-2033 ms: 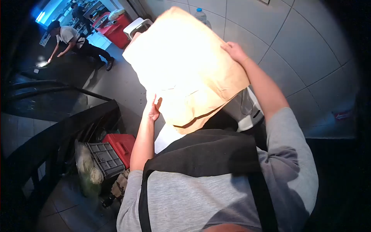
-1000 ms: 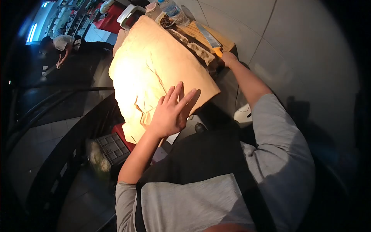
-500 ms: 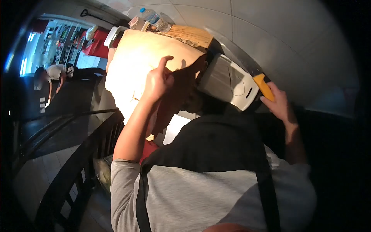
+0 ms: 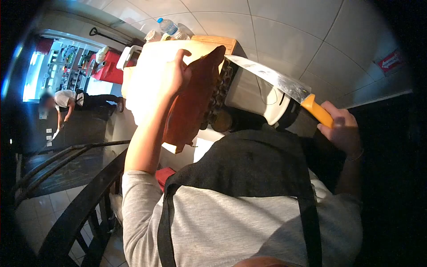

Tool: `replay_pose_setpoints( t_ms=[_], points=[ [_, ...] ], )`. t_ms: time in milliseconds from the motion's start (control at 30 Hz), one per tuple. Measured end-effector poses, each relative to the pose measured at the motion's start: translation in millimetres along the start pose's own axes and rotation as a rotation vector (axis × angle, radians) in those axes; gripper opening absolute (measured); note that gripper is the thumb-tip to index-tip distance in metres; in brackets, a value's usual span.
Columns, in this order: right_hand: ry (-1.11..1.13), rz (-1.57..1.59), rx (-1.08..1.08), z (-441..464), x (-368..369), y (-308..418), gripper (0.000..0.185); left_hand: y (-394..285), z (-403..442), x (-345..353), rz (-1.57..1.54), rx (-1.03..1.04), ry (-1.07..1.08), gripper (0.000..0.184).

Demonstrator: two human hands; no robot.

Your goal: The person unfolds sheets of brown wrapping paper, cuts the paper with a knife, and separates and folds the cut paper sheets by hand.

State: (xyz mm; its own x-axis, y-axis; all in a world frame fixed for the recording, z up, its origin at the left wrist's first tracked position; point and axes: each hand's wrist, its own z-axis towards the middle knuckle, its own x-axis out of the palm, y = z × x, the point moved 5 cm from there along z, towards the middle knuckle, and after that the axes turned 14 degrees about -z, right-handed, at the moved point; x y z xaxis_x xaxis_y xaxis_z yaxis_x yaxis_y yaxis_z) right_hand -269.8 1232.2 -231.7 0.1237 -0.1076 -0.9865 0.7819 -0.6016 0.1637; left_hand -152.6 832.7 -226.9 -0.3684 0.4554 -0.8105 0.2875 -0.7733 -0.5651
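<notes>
On the tiled wall (image 4: 293, 44) at far right, can read a single sign: a red panel (image 4: 391, 61) with a white arrow pointing leftward in the view. Cannot make out any wording on it. Around the clear bottle (image 4: 174, 32) with the blue cap, can see a bluish label (image 4: 169, 27), too small to read for brand or number. On the dark area near the co-worker at far left, can spot small pale squares (image 4: 49, 137) in a column, again too small to decipher. On the knife blade (image 4: 278, 80) and the brown paper (image 4: 191, 102), can read no lettering.
</notes>
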Motion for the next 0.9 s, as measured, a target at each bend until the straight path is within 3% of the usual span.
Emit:
replay_pose_setpoints(
  t_ms=[67,200,300,367,400,433,533,633,733,900],
  points=[
    [0.238,0.111,0.060,8,-3,8,0.037,-9,-2,-2,0.034,0.041,0.012,0.038],
    [0.238,-0.021,0.009,37,11,44,0.035,0,-2,2,0.234,0.114,0.037,0.034],
    [0.189,-0.052,-0.005,62,46,61,0.036,5,-23,39,0.079,-0.042,0.217,0.041],
    [0.204,-0.095,-0.009,72,68,66,0.036,-5,-48,63,0.064,0.094,0.321,0.047],
    [0.200,-0.141,-0.040,72,80,65,0.034,-31,-55,51,-0.109,-0.075,0.461,0.058],
    [0.198,-0.109,-0.051,73,92,63,0.036,-15,-52,48,-0.268,-0.145,0.412,0.073],
    [0.281,-0.057,0.002,76,117,61,0.041,114,-26,63,-0.334,-0.005,-0.062,0.090],
    [0.172,0.005,-0.017,92,131,75,0.042,138,-25,68,0.296,-0.335,-0.063,0.105],
    [0.046,0.027,-0.065,114,137,85,0.040,147,-22,78,0.296,-0.336,-0.049,0.112],
    [-0.006,-0.033,-0.106,111,116,34,0.037,148,-22,79,0.328,-0.352,-0.012,0.117]
  ],
)
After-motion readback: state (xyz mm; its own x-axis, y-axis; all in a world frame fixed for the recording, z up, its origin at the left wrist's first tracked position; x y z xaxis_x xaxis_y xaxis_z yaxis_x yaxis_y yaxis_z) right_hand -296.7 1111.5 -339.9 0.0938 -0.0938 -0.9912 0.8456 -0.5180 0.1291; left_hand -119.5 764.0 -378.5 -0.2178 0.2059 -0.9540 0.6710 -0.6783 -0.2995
